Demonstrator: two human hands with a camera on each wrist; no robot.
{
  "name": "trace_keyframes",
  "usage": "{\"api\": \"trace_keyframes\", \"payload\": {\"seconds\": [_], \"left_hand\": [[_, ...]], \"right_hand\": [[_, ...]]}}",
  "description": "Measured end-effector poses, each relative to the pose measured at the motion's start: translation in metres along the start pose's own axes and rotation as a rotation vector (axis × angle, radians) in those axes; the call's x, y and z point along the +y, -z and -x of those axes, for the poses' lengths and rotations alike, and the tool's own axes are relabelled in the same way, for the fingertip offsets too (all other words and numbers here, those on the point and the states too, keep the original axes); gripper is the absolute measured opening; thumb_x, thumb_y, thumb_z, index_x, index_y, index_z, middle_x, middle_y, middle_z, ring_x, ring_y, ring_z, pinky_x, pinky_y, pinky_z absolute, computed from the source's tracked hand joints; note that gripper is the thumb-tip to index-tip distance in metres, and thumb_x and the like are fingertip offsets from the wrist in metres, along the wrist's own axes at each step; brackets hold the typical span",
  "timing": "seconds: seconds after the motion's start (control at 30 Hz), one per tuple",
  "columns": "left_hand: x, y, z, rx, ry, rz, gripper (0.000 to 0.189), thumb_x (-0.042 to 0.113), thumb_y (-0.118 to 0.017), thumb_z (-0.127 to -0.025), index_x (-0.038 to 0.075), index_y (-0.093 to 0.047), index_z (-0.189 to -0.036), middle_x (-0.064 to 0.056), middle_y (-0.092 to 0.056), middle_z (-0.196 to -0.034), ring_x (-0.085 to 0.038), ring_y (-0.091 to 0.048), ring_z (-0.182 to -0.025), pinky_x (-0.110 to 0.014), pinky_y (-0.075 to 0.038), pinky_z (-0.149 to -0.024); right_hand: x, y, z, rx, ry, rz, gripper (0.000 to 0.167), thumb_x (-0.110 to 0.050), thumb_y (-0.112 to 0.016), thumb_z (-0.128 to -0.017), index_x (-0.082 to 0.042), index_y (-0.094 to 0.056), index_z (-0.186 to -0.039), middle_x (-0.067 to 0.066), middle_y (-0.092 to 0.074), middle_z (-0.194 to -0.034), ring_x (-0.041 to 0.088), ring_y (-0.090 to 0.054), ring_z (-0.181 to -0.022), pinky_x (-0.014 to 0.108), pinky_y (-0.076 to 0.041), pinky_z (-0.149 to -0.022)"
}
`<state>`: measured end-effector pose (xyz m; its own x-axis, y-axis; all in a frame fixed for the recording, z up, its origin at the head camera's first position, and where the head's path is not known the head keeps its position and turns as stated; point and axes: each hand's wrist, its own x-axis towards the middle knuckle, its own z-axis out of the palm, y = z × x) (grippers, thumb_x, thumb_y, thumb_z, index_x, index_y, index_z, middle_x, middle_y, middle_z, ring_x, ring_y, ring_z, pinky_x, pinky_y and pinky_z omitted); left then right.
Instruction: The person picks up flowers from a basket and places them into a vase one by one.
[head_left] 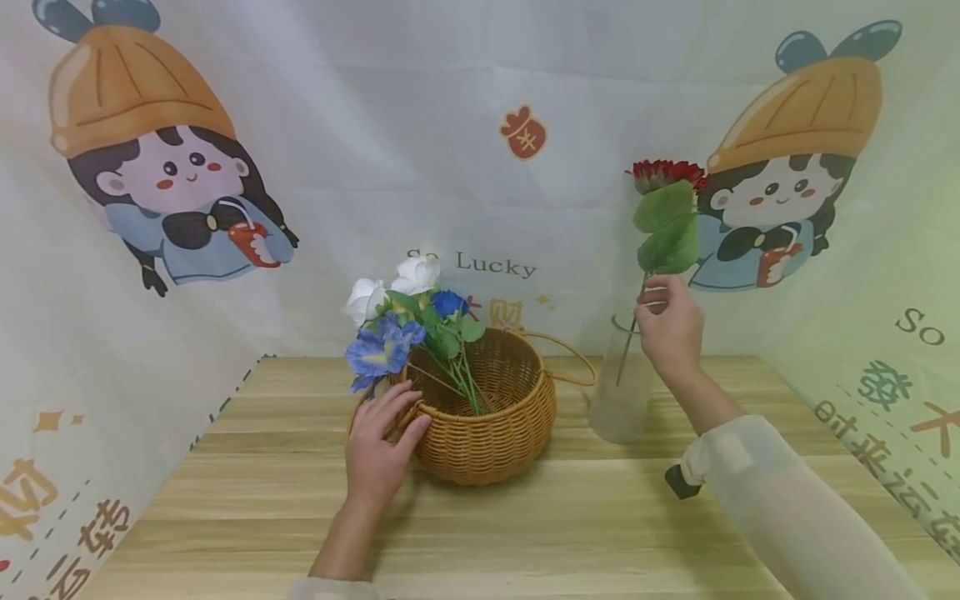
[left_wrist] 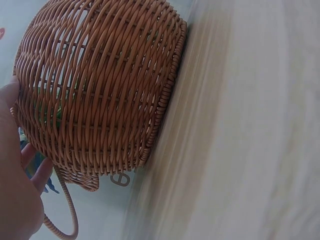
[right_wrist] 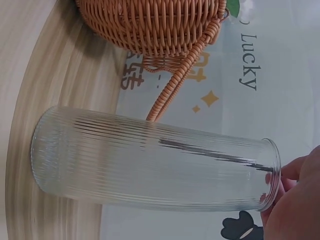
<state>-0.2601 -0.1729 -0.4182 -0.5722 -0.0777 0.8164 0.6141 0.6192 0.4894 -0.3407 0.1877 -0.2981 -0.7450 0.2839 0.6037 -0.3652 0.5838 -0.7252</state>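
Pinching the stem [head_left: 627, 348], my right hand [head_left: 672, 327] presumably steadied it inside the vase [head_left: 618, 417], two o'clock from my spread left hand [head_left: 379, 450].

Soft light casts faint shadows on the tabletop [head_left: 247, 500], blurred in the left-wrist view.

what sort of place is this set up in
Probably a small tabletop filming booth, not a lived-in room: a cartoon-printed backdrop covers the back and both sides, closing in a wood-grain table, where a wicker basket stands like a prop.
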Motion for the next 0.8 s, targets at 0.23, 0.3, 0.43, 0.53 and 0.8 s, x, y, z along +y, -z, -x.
{"api": "trace_keyframes", "payload": {"seconds": [0.23,0.3,0.43,0.53,0.8], "left_hand": [[-0.001,-0.0007,-0.0009,0.007,-0.017,-0.003,0.033,0.016,-0.08,-0.08,0.012,-0.072,-0.112,-0.003,-0.065,-0.125,-0.029,-0.056,-0.113,-0.051,-0.036,-0.105],[-0.0015,-0.0015,-0.001,0.011,-0.022,-0.004,0.033,0.015,-0.08,-0.08,0.012,-0.072,-0.112,-0.003,-0.065,-0.125,-0.029,-0.056,-0.113,-0.052,-0.036,-0.105],[-0.0016,-0.0025,-0.0008,0.019,-0.038,-0.003,0.034,0.014,-0.08,-0.079,0.013,-0.072,-0.112,-0.003,-0.065,-0.125,-0.031,-0.056,-0.113,-0.054,-0.036,-0.103],[-0.0012,-0.0021,-0.0008,0.016,-0.037,-0.003,0.034,0.014,-0.08,-0.08,0.011,-0.072,-0.112,-0.004,-0.065,-0.125,-0.032,-0.056,-0.113,-0.054,-0.036,-0.104],[-0.0009,-0.0008,-0.0003,0.003,-0.009,-0.002,0.033,0.015,-0.08,-0.081,0.011,-0.072,-0.113,-0.004,-0.064,-0.126,-0.029,-0.056,-0.113,-0.051,-0.036,-0.105]], "right_hand": [[-0.0016,-0.0002,0.0032,-0.018,-0.017,-0.002,0.027,0.006,-0.058,-0.086,0.001,-0.058,-0.113,0.02,-0.068,-0.099,0.033,-0.064,-0.09,0.041,-0.052,-0.079],[-0.001,-0.0002,0.0039,-0.019,-0.018,-0.003,0.028,0.006,-0.058,-0.085,0.001,-0.058,-0.113,0.02,-0.068,-0.099,0.033,-0.064,-0.09,0.042,-0.052,-0.079],[0.0015,-0.0003,0.0047,-0.02,-0.011,0.001,0.028,0.006,-0.057,-0.085,0.001,-0.058,-0.113,0.02,-0.068,-0.099,0.033,-0.065,-0.09,0.042,-0.053,-0.079],[0.0031,-0.0003,0.0052,-0.02,-0.008,0.004,0.028,0.006,-0.056,-0.085,0.001,-0.058,-0.113,0.02,-0.068,-0.099,0.033,-0.065,-0.089,0.042,-0.054,-0.078],[0.004,-0.0014,0.0075,-0.011,0.034,0.016,0.026,0.009,-0.057,-0.084,0.004,-0.058,-0.109,0.019,-0.065,-0.094,0.031,-0.064,-0.086,0.036,-0.052,-0.076]]}}
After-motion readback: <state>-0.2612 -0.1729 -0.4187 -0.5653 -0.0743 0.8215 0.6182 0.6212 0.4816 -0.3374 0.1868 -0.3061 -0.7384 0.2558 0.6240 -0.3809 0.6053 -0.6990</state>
